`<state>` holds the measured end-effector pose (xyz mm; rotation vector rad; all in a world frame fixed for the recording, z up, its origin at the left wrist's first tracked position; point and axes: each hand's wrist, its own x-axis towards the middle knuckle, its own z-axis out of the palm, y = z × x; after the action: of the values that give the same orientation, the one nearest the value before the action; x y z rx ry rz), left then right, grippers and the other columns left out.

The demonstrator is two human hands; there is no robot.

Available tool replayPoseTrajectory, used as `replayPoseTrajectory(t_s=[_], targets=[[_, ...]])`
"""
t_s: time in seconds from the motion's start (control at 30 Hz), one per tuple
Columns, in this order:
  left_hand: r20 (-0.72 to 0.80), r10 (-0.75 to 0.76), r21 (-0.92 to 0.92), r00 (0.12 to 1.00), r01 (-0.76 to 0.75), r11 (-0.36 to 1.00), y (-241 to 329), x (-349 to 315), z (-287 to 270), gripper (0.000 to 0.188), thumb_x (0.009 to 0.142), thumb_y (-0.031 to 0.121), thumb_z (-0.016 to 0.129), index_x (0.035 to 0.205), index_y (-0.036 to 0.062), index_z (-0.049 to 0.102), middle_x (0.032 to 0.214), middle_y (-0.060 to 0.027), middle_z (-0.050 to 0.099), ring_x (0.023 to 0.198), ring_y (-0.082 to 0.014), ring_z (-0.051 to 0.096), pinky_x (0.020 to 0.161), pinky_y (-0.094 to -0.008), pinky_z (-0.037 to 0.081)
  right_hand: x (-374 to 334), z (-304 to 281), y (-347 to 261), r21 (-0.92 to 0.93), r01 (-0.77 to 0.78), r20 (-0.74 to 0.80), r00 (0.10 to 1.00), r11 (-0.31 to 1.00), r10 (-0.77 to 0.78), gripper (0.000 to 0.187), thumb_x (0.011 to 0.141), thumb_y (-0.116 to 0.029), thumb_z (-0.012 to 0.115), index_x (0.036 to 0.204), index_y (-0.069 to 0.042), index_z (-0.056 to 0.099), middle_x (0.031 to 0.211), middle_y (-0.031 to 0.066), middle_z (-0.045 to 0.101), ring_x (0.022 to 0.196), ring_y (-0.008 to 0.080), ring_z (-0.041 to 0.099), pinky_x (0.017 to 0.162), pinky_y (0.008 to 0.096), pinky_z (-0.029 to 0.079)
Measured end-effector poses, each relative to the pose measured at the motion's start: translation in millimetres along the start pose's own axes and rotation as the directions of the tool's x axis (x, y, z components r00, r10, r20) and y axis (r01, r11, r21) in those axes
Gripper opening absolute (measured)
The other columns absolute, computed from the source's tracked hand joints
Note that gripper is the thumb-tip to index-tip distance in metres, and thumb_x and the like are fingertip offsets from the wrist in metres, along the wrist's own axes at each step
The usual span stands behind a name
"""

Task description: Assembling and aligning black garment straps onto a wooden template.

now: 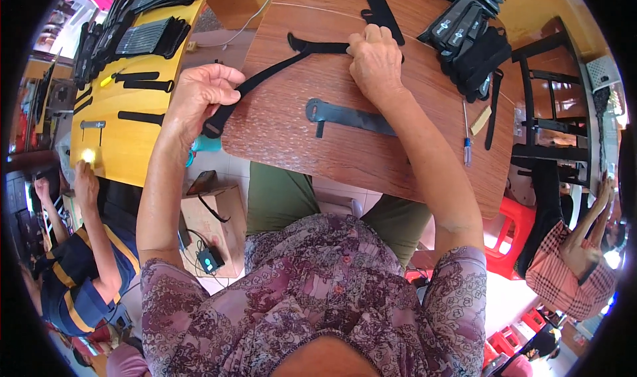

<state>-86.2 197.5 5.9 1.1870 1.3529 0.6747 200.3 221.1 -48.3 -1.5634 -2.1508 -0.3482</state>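
Observation:
A long black fabric strap (275, 70) runs between my two hands above the brown wooden table. My left hand (202, 95) pinches it near its slotted end, which hangs past the table's left edge. My right hand (377, 62) is closed on the strap's other part, its fingertips turned down and partly hidden. Between the hands, a short branch of the strap curls up. Below it on the table lies a dark grey flat strip (352, 116) with a rounded, holed end, its right part hidden behind my right forearm. Another black strap (381, 8) lies beyond my right hand.
Stacks of black packaged straps (464, 35) fill the table's far right. A blue-handled screwdriver (467, 152) and a tan block (481, 121) lie near the right edge. A yellow table (133, 135) at left carries more straps; co-workers sit at both sides.

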Motion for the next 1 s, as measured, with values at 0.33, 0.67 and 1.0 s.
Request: replayPoseTrajectory(t_s=[0.33, 0.67, 1.0], targets=[[0.027, 0.239, 0.508, 0.971, -0.219, 0.833, -3, -9, -34, 0.015, 0.066, -0.001, 0.062, 0.081, -0.0015, 0.064, 0.064, -0.0025, 0.058, 0.061, -0.0086, 0.052, 0.056, -0.0233, 0.041, 8, -3, -5, 0.033, -0.007, 0.102, 0.995, 0.999, 0.004, 0.014, 0.073, -0.016, 0.067, 0.082, -0.005, 0.065, 0.085, 0.0156, 0.061, 0.088, 0.0304, 0.054, 0.072, 0.0421, 0.042], [0.022, 0.455, 0.861, 0.890, -0.248, 0.444, 4, -14, -26, 0.014, 0.068, 0.002, 0.061, 0.080, -0.0041, 0.056, 0.075, -0.0206, 0.058, 0.075, -0.0372, 0.058, 0.065, -0.0408, 0.044, 10, -1, -15, -0.003, -0.061, 0.210, 0.976, 0.998, 0.060, 0.013, 0.077, -0.019, 0.065, 0.087, -0.012, 0.068, 0.083, 0.0112, 0.063, 0.087, 0.0262, 0.055, 0.076, 0.0417, 0.039], [0.186, 0.352, 0.905, 0.917, -0.299, 0.302, 14, -40, -32, 0.014, 0.068, -0.001, 0.060, 0.081, -0.0026, 0.053, 0.077, -0.0194, 0.055, 0.076, -0.0389, 0.056, 0.063, -0.0417, 0.042, 11, -1, -25, 0.067, -0.049, 0.203, 0.978, 0.997, 0.034, 0.014, 0.077, -0.010, 0.057, 0.082, -0.010, 0.069, 0.085, 0.0146, 0.063, 0.089, 0.0271, 0.053, 0.076, 0.0450, 0.034]])
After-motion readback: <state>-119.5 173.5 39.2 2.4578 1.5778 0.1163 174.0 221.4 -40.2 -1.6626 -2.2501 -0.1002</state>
